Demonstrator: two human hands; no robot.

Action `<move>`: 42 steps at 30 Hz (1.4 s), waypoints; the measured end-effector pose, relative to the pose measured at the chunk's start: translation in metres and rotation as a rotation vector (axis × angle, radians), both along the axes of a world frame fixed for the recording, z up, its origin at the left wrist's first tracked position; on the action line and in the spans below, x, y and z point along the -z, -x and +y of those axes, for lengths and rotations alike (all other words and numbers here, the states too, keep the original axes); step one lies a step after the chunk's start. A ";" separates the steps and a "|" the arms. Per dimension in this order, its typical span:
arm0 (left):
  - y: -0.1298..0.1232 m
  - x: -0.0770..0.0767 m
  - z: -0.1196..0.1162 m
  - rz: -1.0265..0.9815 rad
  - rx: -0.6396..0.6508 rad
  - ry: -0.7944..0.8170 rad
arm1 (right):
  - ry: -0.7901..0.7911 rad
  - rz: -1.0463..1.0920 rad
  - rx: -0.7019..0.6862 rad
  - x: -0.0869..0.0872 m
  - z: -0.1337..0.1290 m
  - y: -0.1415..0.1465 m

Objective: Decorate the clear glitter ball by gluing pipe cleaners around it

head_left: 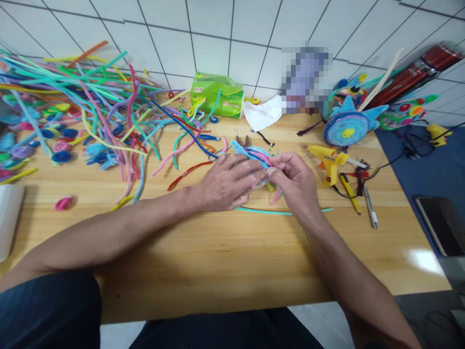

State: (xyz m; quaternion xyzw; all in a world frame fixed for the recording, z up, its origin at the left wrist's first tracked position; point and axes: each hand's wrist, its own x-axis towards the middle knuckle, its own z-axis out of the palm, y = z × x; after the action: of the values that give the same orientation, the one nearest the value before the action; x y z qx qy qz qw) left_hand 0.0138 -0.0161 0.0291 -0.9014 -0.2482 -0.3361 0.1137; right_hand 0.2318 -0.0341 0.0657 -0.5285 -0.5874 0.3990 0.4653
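Both hands meet over the middle of the wooden table around a fuzzy craft piece (257,154) of blue and pink pipe cleaners. My left hand (232,182) wraps over its left side, fingers closed on it. My right hand (292,179) pinches its right edge between thumb and forefinger. A light blue tip sticks up at the upper left of the piece, and a pink end (276,197) hangs below. The palms and fingers hide its lower part. Behind it lie dark plier tips (243,141). A teal pipe cleaner (265,211) lies under the right wrist.
Pipe cleaners (105,104) are heaped at the left. A green tissue pack (217,95) stands at the back. Rightward are a round blue piece (347,131), yellow glue gun (330,162), cutter (350,193), pen (371,208), red flask (417,72) and phone (441,225).
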 end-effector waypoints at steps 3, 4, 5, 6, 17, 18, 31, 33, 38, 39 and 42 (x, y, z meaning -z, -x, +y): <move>-0.002 -0.002 0.000 -0.015 -0.005 -0.028 | -0.069 -0.007 0.017 0.004 0.000 -0.002; -0.002 -0.002 0.000 -0.021 -0.006 -0.028 | -0.091 -0.013 0.022 0.005 -0.001 -0.002; -0.002 -0.001 0.001 -0.026 -0.004 -0.026 | -0.108 -0.023 0.025 0.005 -0.001 -0.003; -0.002 -0.001 0.001 -0.030 0.002 -0.022 | -0.119 -0.040 0.027 0.006 -0.002 -0.003; -0.004 -0.008 0.002 -0.063 0.024 -0.045 | -0.389 -0.325 0.090 0.008 -0.010 -0.003; -0.004 -0.008 0.002 -0.063 0.028 -0.039 | -0.435 -0.352 0.098 0.010 -0.010 -0.003; -0.001 -0.004 0.001 -0.025 0.020 0.055 | -0.416 -0.292 0.128 0.016 -0.008 0.001; -0.001 -0.006 0.001 -0.031 0.024 0.014 | -0.361 -0.218 0.105 0.016 -0.008 0.002; -0.003 -0.009 0.001 -0.017 0.014 0.013 | -0.230 -0.035 0.066 0.020 -0.006 0.001; -0.004 -0.009 0.001 -0.017 0.010 0.023 | -0.206 -0.007 0.063 0.022 -0.005 0.001; -0.004 -0.009 0.001 -0.022 0.009 0.038 | -0.142 0.040 0.049 0.025 -0.002 -0.002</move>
State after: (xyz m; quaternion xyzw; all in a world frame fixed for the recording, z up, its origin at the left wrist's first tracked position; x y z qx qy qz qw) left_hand 0.0177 -0.0152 0.0382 -0.9008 -0.2517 -0.3417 0.0922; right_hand 0.2335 -0.0366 0.0411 -0.5004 -0.5917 0.3554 0.5226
